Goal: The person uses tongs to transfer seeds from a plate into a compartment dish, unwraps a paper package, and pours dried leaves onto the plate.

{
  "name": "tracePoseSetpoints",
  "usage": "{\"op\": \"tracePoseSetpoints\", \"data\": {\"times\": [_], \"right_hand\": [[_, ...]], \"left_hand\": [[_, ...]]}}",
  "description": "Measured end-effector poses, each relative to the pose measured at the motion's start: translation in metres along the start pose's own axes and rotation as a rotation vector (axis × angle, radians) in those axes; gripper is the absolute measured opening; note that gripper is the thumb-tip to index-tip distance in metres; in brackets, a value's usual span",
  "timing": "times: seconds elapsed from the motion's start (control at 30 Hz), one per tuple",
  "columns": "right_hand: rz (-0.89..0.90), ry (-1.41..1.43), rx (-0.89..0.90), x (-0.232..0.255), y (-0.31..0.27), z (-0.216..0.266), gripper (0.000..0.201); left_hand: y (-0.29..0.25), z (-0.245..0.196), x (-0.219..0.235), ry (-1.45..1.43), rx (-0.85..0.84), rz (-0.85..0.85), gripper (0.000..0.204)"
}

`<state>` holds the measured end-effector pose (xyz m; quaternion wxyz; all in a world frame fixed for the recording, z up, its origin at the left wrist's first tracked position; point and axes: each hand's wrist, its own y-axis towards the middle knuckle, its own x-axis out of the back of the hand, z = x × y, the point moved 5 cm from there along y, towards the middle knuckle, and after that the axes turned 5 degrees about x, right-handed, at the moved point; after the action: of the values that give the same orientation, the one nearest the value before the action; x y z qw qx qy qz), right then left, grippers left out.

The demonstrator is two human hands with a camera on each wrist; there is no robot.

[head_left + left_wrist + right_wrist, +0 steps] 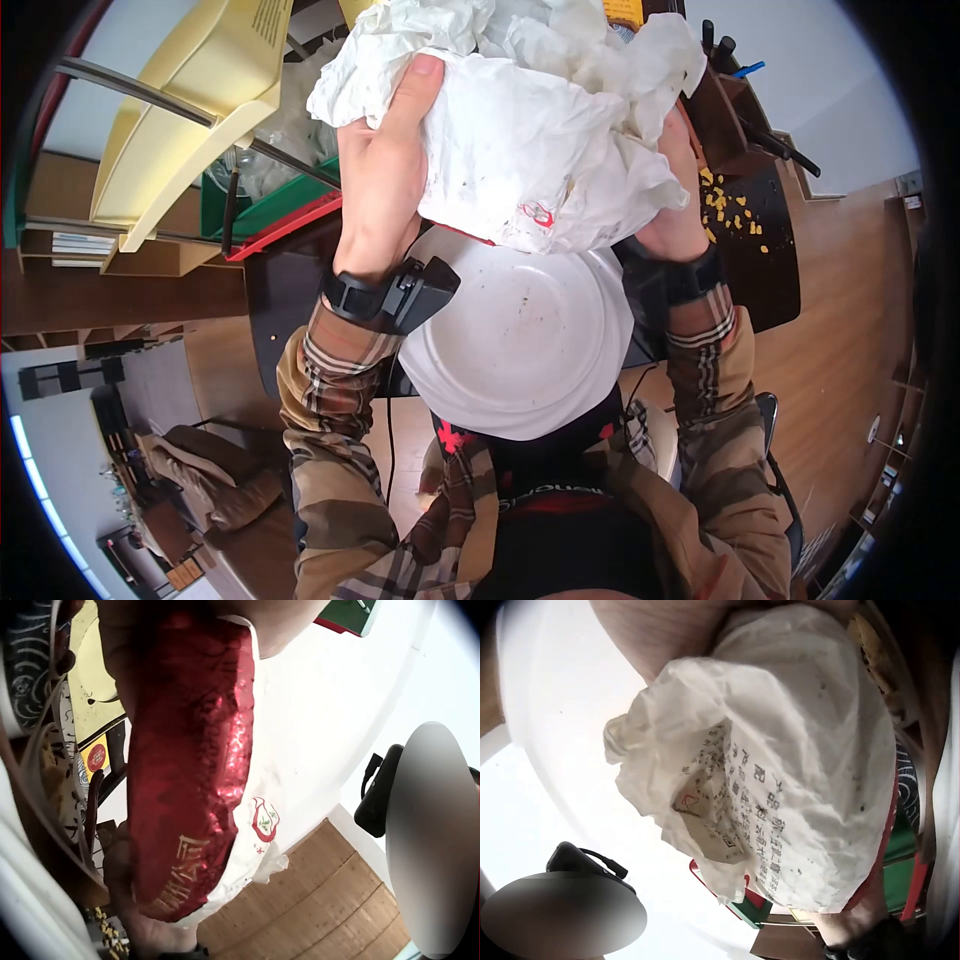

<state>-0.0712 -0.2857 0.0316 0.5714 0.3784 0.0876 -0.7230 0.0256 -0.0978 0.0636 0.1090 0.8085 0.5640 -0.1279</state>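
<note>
Crumpled white paper with a small red print (545, 150) is held up between both hands in the head view. The left hand (385, 170) grips its left side, thumb laid over the front. On the right side the right hand (672, 195) holds it, its fingers mostly hidden behind the paper. Red foil with gold characters (191, 772) covers the underside in the left wrist view. Black characters and a folded opening show on the paper (780, 772) in the right wrist view. Below it is a white round dish (520, 340), touched by neither hand.
A dark table (770, 270) carries scattered yellow pieces (735, 215) at the right. Cream, green (270, 225) and red trays on a metal rack stand at the left. A brown compartment box (730, 125) is at the upper right. A dark cable hangs beside the dish.
</note>
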Motion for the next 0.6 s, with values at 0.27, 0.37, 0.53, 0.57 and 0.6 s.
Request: {"op": "tracePoseSetpoints", "data": {"times": [0.27,0.37,0.53,0.57,0.6], "right_hand": [[0.034,0.057,-0.052,0.005,0.001,-0.004,0.034],[0.029,0.043,-0.038,0.007,0.0,-0.006,0.034],[0.059,-0.102,-0.012,0.005,0.009,0.005,0.033],[0.051,-0.216,-0.013,0.005,0.008,0.006,0.033],[0.042,-0.328,-0.017,0.005,0.007,0.006,0.035]], "left_hand": [[0.001,0.006,0.001,-0.121,-0.009,0.06,0.036],[0.0,0.005,0.003,-0.116,0.001,0.061,0.036],[-0.002,-0.015,0.001,0.008,0.045,0.05,0.036],[-0.003,-0.019,-0.001,0.036,0.079,0.076,0.039],[-0.004,-0.021,-0.002,0.065,0.114,0.1,0.041]]}}
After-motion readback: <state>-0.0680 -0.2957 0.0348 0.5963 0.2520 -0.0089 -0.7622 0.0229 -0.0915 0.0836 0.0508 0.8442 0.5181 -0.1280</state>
